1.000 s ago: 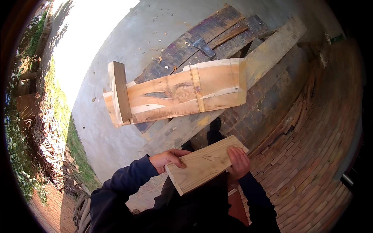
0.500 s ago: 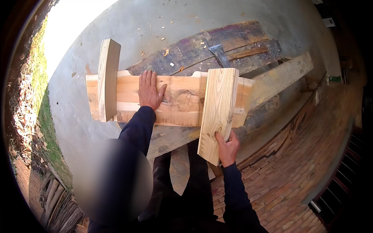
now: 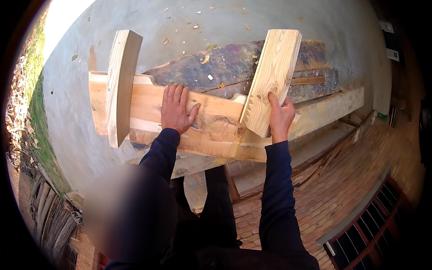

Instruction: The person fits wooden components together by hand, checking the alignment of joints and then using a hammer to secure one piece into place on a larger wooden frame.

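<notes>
A long light-brown plank (image 3: 216,107) lies crosswise in front of me, with a dark knot and curved notches along its far edge. My left hand (image 3: 177,109) rests flat on its middle, fingers stretched out and thumb apart. Across the plank's right part, slanting away from me, is a thick pale wooden board (image 3: 274,67). My right hand (image 3: 281,117) grips the right edge of this board near its close end, thumb on top; the fingers underneath are hidden. A similar thick board (image 3: 122,81) crosses the plank's left end, with no hand on it.
Under the plank are worn, stained boards (image 3: 207,67) and a long grey beam (image 3: 330,108). A wooden tool handle (image 3: 308,81) lies on them, partly covered by the right board. Wood chips dot the concrete floor (image 3: 180,22). Brick paving (image 3: 324,189) lies at the right.
My right hand has moved the right board away from me, and the board now covers the axe head seen before. My left hand stays flat on the plank.
</notes>
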Available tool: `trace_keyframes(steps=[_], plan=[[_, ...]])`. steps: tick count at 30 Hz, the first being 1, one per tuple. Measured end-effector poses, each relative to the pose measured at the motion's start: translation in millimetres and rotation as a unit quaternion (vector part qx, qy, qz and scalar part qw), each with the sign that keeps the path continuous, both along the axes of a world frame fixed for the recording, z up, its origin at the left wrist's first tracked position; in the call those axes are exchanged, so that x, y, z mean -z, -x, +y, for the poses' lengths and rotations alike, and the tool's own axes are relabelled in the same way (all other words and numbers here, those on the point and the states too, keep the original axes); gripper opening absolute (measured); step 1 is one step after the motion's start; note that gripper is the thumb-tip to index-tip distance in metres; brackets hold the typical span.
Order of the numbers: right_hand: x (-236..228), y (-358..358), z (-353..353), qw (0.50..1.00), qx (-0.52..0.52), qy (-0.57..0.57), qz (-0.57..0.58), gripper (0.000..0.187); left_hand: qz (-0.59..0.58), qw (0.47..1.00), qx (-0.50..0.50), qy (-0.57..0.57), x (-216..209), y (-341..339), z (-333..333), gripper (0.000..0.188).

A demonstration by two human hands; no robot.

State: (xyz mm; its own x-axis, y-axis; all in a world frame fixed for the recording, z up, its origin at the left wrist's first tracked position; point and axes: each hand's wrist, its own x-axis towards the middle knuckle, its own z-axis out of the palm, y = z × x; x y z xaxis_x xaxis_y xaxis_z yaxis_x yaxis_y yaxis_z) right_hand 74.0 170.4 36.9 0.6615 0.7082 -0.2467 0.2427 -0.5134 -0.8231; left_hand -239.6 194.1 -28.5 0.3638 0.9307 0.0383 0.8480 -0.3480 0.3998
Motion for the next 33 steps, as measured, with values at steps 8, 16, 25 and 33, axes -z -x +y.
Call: trace_keyframes(steps=[8, 16, 25, 33], plan=[[-12.9, 33.5, 46.0, 0.978, -0.003, 0.091, -0.188, 0.042, 0.0, 1.0, -0.002, 0.014, 1.5, 3.7, 3.8, 0.062], [-14.0, 27.8, 59.9, 0.97, -0.011, 0.085, -0.228, 0.046, -0.024, 1.0, -0.006, 0.017, -0.7, 3.8, 5.6, 0.059], [-4.6, 11.5, 83.3, 0.963, -0.011, 0.116, -0.243, 0.052, -0.002, 1.0, -0.002, 0.017, 0.6, 5.5, 3.6, 0.06], [-0.5, 2.6, 75.8, 0.97, -0.008, 0.106, -0.217, 0.05, -0.016, 1.0, -0.007, 0.019, -0.5, 7.5, 4.1, 0.06]])
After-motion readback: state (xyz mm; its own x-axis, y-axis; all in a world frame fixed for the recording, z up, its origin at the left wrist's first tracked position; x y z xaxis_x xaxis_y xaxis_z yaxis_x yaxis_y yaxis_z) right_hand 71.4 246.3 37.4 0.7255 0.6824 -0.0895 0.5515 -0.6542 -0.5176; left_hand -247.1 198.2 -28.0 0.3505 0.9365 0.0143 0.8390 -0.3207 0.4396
